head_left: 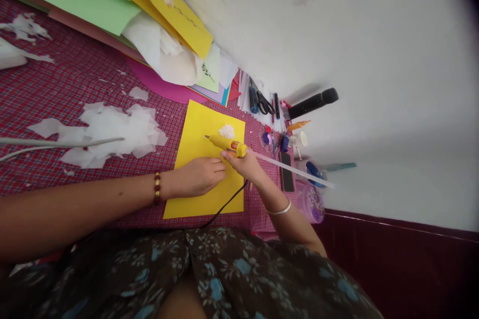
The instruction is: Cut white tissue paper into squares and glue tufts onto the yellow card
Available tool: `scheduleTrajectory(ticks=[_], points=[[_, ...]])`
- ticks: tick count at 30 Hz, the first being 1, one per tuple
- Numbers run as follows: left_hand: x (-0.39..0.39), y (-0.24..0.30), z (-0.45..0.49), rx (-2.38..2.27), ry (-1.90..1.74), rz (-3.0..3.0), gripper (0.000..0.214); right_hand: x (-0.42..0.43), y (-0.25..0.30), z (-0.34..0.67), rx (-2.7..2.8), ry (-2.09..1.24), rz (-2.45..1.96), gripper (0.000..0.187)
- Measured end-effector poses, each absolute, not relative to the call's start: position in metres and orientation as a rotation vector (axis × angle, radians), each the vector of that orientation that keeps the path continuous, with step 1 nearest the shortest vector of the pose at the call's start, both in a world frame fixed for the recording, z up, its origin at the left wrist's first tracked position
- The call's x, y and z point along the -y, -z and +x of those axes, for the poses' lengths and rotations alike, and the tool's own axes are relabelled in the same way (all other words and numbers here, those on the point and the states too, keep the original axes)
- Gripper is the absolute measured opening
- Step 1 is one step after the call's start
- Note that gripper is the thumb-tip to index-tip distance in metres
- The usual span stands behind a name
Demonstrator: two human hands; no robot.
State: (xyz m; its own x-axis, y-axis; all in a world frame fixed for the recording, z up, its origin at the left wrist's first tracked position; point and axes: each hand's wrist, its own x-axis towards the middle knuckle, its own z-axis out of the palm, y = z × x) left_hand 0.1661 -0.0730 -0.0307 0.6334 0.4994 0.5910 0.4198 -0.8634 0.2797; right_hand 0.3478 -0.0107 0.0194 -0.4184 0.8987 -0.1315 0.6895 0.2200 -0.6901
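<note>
A yellow hot glue gun [228,145] is gripped in my right hand [245,165], its nozzle pointing left over a yellow sheet of paper [202,124]. A long translucent glue stick [292,168] sticks out of its back end, and a black cord [228,203] trails down toward my lap. My left hand [198,175] rests on the sheet with its fingers curled together; whatever they may hold is hidden. Just beyond the glue gun, a small clump of white tissue pieces [226,131] sits on the yellow sheet.
Left of the sheet lies a pile of white tissue pieces [116,129], with a white cable [63,143] over it. Coloured papers [93,7] stack along the wall. Black scissors [265,103], a phone [287,172] and a purple tub [311,203] stand on the right.
</note>
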Motion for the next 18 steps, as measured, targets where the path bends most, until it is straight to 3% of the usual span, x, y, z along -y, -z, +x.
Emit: scheduleTrajectory(ticks=[18], points=[[0.0739,0.0304,0.1675,-0.798,-0.994,2.745,0.018,0.0118,-0.0207,0.3479,2.089,-1.177,-1.391,0.035]])
